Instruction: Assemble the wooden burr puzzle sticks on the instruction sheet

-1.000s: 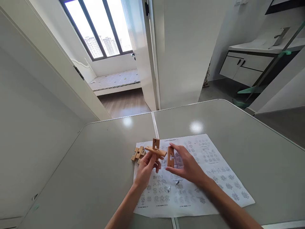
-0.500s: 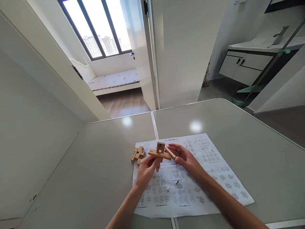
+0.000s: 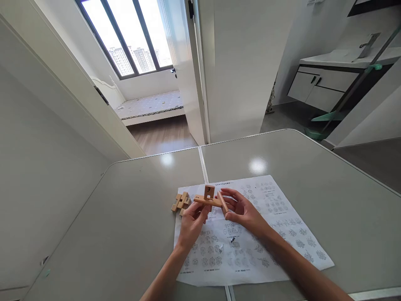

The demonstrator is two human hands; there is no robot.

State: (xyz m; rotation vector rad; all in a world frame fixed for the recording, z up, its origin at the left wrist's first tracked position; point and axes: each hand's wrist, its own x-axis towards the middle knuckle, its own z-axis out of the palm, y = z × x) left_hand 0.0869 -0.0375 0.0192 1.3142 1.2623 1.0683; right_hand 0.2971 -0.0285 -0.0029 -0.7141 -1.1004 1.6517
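Note:
My left hand [image 3: 191, 220] pinches a crossed pair of notched wooden puzzle bars [image 3: 205, 198] just above a printed instruction sheet [image 3: 266, 234]. My right hand [image 3: 242, 211] holds a third wooden bar [image 3: 222, 203] against the right end of that cross. Both hands have fingers curled on the wood. A small cluster of loose wooden pieces [image 3: 181, 202] lies on the table just left of the sheet's top corner.
The grey table [image 3: 125, 234] has a seam down its middle and a rounded far edge. Beyond it stand a white wall and door, a room with a window and bed, and a sink cabinet [image 3: 319, 88] at the far right.
My right hand has brought its bar from upright and apart over to the crossed pair, laying it level against the right end. My left hand has stayed nearly in place.

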